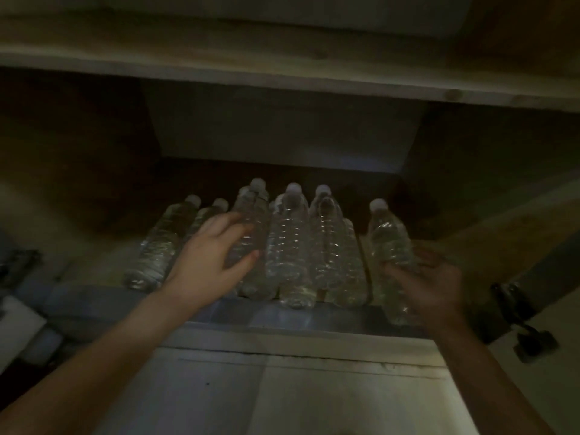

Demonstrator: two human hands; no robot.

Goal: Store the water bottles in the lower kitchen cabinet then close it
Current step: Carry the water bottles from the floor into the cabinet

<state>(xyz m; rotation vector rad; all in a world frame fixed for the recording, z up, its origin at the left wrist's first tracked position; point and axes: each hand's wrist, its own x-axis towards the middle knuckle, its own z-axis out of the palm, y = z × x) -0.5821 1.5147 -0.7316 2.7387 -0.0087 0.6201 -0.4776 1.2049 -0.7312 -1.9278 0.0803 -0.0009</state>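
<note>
Dim and shadowed, the open lower cabinet (282, 146) has dark wooden walls under a pale plank. On its floor lie clear ribbed plastic water bottles with white caps (292, 240) — about seven lying caps-inward side by side, though blur makes the count unsure. The left hand (213, 259) rests on a bottle in the row (248, 233), its grip loosely curled over it, fingers spread. The right hand (430, 287) clasps one more bottle (389, 246) — held at the cabinet's front edge, just right of the row.
</note>
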